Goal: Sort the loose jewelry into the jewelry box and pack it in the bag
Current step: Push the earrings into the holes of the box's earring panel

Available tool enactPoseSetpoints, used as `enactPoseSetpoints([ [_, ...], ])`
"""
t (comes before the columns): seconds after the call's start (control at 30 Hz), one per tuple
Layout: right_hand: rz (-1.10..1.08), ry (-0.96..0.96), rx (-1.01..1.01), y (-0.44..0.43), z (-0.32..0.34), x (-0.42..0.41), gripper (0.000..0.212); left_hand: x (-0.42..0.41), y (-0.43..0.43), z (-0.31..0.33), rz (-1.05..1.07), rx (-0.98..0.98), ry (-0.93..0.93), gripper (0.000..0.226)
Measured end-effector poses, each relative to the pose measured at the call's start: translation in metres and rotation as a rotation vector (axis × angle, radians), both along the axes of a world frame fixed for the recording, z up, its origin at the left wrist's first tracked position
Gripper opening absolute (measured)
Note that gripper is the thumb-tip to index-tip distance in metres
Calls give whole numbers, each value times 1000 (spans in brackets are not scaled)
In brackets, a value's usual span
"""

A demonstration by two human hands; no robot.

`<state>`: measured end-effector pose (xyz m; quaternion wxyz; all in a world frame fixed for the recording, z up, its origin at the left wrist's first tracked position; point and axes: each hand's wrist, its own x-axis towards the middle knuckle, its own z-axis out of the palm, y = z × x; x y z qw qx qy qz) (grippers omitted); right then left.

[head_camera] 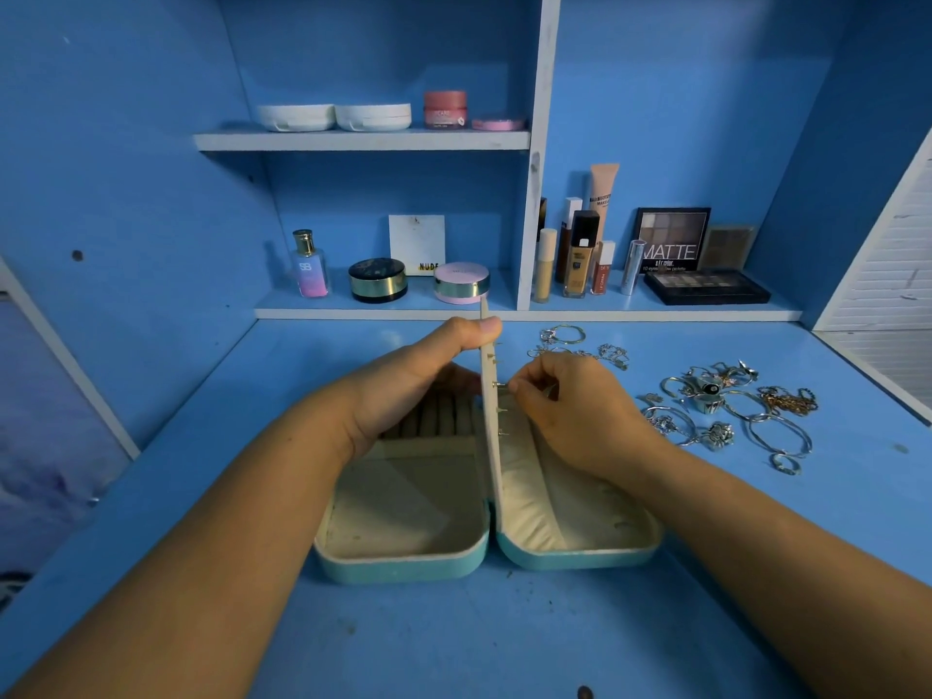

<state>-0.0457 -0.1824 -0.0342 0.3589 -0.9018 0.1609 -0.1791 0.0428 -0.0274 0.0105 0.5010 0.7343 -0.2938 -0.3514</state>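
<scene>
Blue desk (454, 638) and blue shelves (363, 139) of cosmetics (582, 254) surround the work. The right fingertips (517, 386) pinch a small stud (500, 386) against the right face of the box's hinged panel (489, 355), apparently seating it through a hole. The rest of the right hand (570, 411) curls above the padded right half. The left thumb (481, 329) clamps the panel near its upper edge and the fingers of the left hand (403, 385) lie against its left face, so that hand grips the panel upright between the two halves. The teal box (403, 562) lies open flat near the middle of the desk. Several other pins stick out of the panel above and below the stud, so a few earrings appear to be mounted already. The ring rolls (433, 416) in the left half look bare, and whether the compartment in front of them holds anything cannot be told. Right of the box and apart from it, most of the jewelry (731, 411) lies loose on the desk in a tangle of bangles, chains and rings, with a smaller cluster (580, 345) just behind the right hand. No bag is in view. By the look of it the sorting is at an early stage: the earrings are partly done, while the big pile, closing the box and packing it are all left.
</scene>
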Motion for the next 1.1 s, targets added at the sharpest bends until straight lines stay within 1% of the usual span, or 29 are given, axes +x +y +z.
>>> enactPoseSetpoints([
  [0.13, -11, 7, 0, 1, 0, 0, 12, 0, -1, 0, 1, 14, 7, 43],
  [0.33, -18, 26, -10, 2, 0, 0, 13, 3, 0, -3, -12, 18, 8, 56],
  [0.47, -6, 37, -16, 3, 1, -1, 13, -1, 3, 0, -17, 38, -30, 53],
  [0.53, 4, 45, -14, 3, 1, -1, 14, -3, 4, 2, -25, 35, -45, 56],
  [0.67, 23, 56, -11, 4, 1, 0, 17, -5, 4, 4, -50, 37, -68, 42],
  [0.77, 23, 54, -15, 4, 1, 1, 18, -6, 4, 4, -47, 23, -42, 48],
  [0.87, 26, 58, -78, 5, 0, 0, 18, -2, 4, 1, -55, 29, -43, 45],
  [0.97, 30, 51, -185, 5, -1, 1, 17, 5, 1, -4, -7, 36, -1, 65],
  [1.1, 72, 13, -306, 2, -1, 3, 17, 9, -2, -8, 28, 31, 33, 79],
])
